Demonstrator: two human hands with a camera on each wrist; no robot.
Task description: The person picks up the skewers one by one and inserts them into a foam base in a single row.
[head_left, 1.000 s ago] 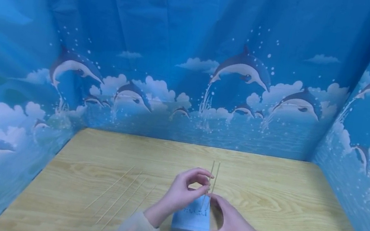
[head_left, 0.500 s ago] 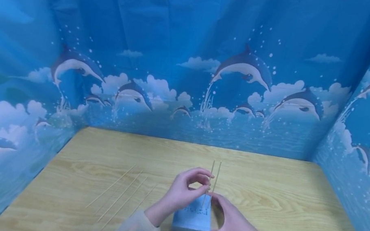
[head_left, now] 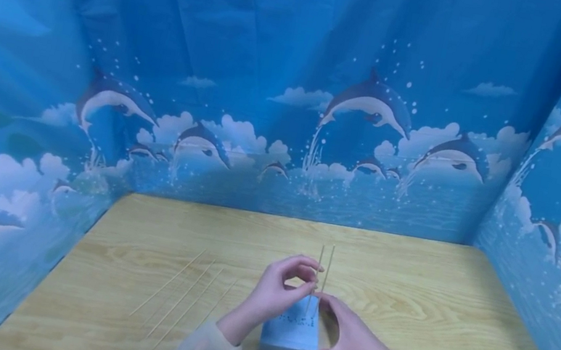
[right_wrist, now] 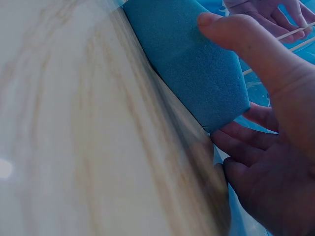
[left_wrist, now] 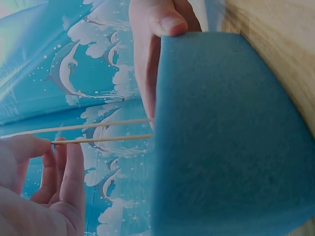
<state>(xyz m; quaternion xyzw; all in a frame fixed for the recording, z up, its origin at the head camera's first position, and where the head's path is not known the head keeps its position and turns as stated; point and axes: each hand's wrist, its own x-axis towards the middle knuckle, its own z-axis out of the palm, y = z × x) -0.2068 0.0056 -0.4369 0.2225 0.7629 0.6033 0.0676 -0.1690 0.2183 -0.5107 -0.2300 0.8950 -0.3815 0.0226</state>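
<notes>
A blue foam block (head_left: 290, 334) lies on the table, its top pitted with a row of small holes. Two thin wooden sticks rise from it. My left hand (head_left: 278, 290) pinches the nearer stick (left_wrist: 113, 139) between thumb and fingertips; its lower end meets the block's top. Just beside it, the other stick (head_left: 328, 271) stands upright, held by no hand. My right hand (head_left: 355, 341) grips the block along its right side, thumb on the near face and fingers at the far side, as the right wrist view shows with the foam (right_wrist: 197, 69) between them.
Several loose thin sticks (head_left: 185, 299) lie slanted on the wooden table (head_left: 433, 302) to the left of the block. Dolphin-printed blue curtains (head_left: 254, 70) enclose the table at the back and both sides.
Both hands and the block stay practically in place. The pinched stick shifts only very slightly at its top; the right hand keeps its grip on the block.
</notes>
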